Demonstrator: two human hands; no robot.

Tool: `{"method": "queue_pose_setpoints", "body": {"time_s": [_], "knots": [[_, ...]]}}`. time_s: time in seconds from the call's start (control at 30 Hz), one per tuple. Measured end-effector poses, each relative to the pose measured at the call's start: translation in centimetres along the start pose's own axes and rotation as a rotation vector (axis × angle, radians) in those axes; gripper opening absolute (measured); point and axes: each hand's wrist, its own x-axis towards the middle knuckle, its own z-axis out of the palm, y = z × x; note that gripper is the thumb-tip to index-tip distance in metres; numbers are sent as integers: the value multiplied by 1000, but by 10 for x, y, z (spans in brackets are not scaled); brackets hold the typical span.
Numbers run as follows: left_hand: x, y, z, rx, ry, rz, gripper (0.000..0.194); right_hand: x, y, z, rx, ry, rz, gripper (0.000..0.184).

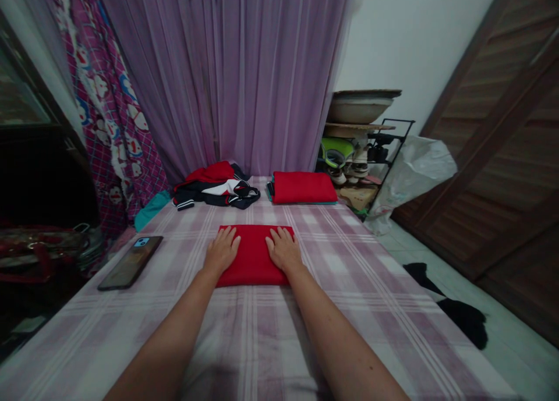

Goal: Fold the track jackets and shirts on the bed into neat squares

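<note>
A red cloth folded into a neat rectangle (pixel 253 255) lies on the plaid bedding in front of me. My left hand (pixel 222 251) rests flat on its left side, fingers stretched forward. On its right side lies my right hand (pixel 283 248), also flat with the fingers spread. Beyond it, to the right, sits a stack of folded cloths with a red one on top (pixel 305 187). Farther back on the left is a loose heap of red, white and navy clothing (pixel 218 187), which looks like a jacket.
A phone (pixel 131 263) lies face down at the left. Purple curtains (pixel 253 81) hang behind the plaid surface (pixel 349 308). A rack with shoes and basins (pixel 360 151) stands at the back right, beside a white sack (pixel 414 168). Black cloth (pixel 463 319) lies on the floor.
</note>
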Motion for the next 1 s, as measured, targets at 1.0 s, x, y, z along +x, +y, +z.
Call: {"method": "queue_pose_setpoints", "body": {"time_s": [1.0], "knots": [[-19, 14, -11, 1, -2, -18, 54, -20, 2, -3, 29, 29, -60, 52]]}}
